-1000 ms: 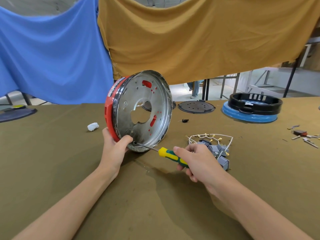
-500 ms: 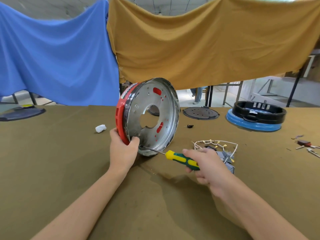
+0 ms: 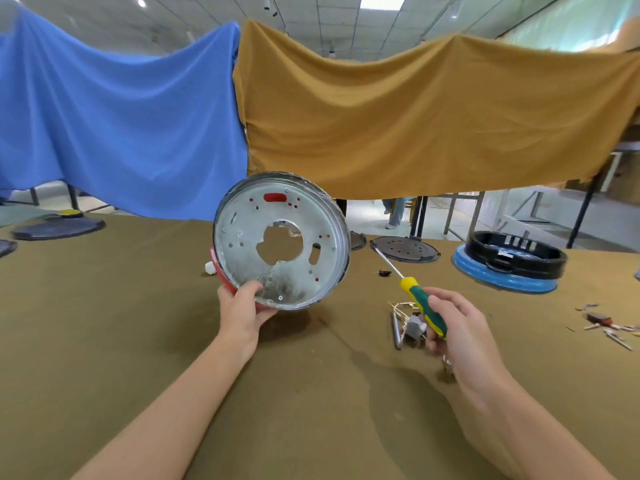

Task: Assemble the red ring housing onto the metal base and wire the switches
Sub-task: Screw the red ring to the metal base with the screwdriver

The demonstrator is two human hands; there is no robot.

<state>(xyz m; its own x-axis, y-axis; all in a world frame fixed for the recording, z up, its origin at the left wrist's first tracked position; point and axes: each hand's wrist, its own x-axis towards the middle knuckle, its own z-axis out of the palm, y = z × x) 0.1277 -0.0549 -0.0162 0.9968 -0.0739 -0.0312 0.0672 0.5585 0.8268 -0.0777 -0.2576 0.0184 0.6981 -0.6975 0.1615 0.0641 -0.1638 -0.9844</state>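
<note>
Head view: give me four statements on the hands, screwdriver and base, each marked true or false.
1. The left hand grips the lower rim of the metal base. True.
2. The screwdriver tip touches a screw on the base. False: the tip points away, clear of the base.
3. The right hand holds the screwdriver by its green and yellow handle. True.
4. The base lies flat on the table. False: it is held tilted up, its face toward the camera, with the red ring behind it.
</note>
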